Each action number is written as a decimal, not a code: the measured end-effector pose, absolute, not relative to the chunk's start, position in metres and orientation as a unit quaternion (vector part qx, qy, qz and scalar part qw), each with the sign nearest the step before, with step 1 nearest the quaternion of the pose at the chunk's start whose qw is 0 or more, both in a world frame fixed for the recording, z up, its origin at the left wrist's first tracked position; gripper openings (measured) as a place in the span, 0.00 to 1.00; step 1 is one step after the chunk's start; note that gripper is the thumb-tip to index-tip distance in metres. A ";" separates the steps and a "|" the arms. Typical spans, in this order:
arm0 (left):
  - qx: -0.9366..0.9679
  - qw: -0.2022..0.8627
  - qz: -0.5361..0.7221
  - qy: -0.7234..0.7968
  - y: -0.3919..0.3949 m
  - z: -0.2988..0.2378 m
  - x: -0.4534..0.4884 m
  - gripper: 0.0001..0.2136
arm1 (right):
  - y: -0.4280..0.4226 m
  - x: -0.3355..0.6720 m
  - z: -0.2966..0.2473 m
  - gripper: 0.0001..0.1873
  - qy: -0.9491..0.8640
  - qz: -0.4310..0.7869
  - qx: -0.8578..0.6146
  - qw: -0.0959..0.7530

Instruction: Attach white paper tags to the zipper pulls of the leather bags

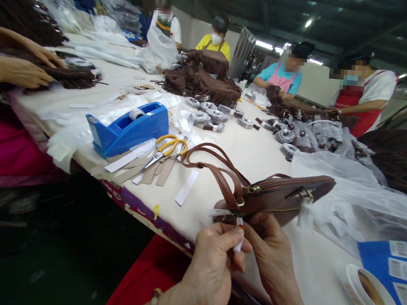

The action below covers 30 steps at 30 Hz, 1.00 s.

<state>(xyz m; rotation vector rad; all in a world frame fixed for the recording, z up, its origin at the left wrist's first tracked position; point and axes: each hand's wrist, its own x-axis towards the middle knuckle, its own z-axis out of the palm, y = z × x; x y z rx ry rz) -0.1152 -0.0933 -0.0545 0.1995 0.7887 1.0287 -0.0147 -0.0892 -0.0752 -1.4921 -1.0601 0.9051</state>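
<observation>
A brown leather handbag (pixel 278 194) lies on the white table (pixel 253 152) with its strap (pixel 216 165) looping to the left. At the bag's near end, my left hand (pixel 211 262) pinches a small white paper strip (pixel 239 241) wrapped around the zipper pull. My right hand (pixel 269 251) is closed beside it, fingers on the same strip and the bag's lower edge. Both hands touch at the table's front edge.
A blue tape dispenser (pixel 130 129), yellow-handled scissors (pixel 164 150) and paper strips (pixel 186 187) lie left of the bag. Clear plastic bags (pixel 356 194), a tape roll (pixel 371 293) and a blue sheet with barcode labels (pixel 398 269) sit right. Several co-workers handle brown fringed bags (pixel 203 76) around the table.
</observation>
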 end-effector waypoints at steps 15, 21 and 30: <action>0.204 0.684 0.573 0.403 -0.101 -0.073 -0.107 0.07 | -0.104 -0.012 -0.061 0.10 -0.512 0.310 -0.623 0.504; 0.370 0.567 0.560 0.477 -0.100 -0.081 -0.111 0.05 | -0.109 -0.015 -0.057 0.06 -0.626 0.183 -0.597 0.467; 0.618 0.252 0.630 0.397 -0.098 -0.102 -0.114 0.12 | -0.117 -0.031 -0.041 0.06 -0.718 0.029 -0.564 0.407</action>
